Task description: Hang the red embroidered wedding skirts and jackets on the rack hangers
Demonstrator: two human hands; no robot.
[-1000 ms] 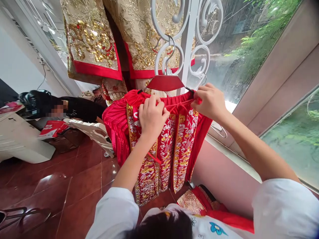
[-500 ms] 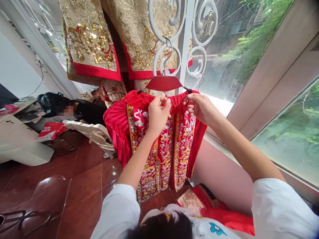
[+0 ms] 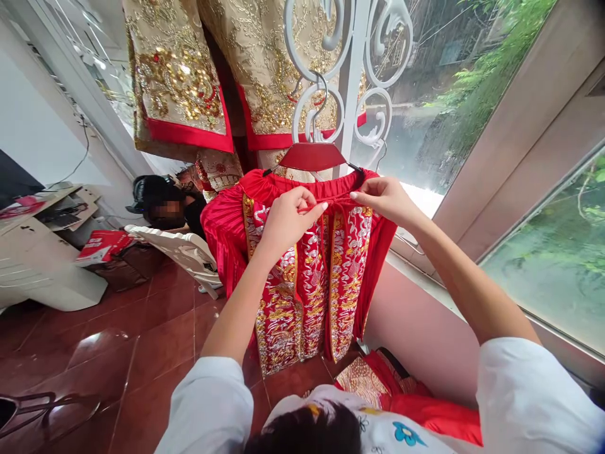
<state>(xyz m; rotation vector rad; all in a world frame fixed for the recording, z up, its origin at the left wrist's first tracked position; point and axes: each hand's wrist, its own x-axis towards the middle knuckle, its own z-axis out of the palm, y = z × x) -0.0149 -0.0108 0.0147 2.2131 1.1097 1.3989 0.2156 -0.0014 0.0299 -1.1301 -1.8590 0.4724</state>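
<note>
Now working with both hands set wider apart than half a second ago, at the gathered waistband point(image 3: 326, 186) of a red embroidered garment point(image 3: 314, 296), hung at centre from a red hanger point(image 3: 312, 156) against white scrollwork point(image 3: 352, 94). Curled nearly closed in the left grip point(image 3: 290, 214), apparently around a thin red tie point(image 3: 338, 201); pinched thumb to forefinger in the right grip point(image 3: 385, 194), no longer loose-fingered, on cord or cloth, hard to tell which. Likely, then, steadying the garment's top from two sides. Set before gold-sequined garments point(image 3: 184, 82) on the far side, with a person point(image 3: 193, 214) at left beyond a white chair point(image 3: 177, 243).
</note>
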